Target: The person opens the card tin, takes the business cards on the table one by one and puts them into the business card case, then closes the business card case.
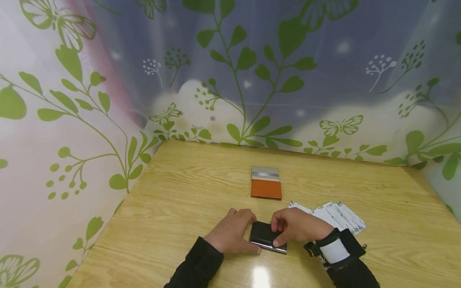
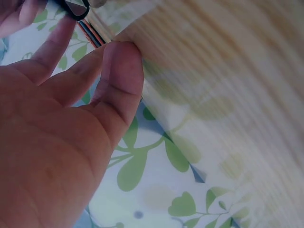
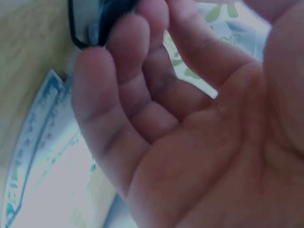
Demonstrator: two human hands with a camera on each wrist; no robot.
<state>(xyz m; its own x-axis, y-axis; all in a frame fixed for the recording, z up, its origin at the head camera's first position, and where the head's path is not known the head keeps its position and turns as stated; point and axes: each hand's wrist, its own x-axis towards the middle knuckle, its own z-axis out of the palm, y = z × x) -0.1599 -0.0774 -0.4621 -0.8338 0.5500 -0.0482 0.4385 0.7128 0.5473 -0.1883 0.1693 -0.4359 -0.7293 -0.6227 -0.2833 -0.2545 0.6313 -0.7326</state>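
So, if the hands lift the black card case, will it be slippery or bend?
The black card case looks rigid, with a metal edge, so it probably will not bend. Its glossy surface may slip a little. The left hand and right hand grip opposite sides, which should steady it.

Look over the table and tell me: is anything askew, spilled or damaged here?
Nothing is spilled or damaged. The white cards lie fanned in a loose, uneven spread beside the right hand rather than squared up. The black case, gripped by both hands, sits at a slight angle. The orange case lies straight on the table, apart from the left hand.
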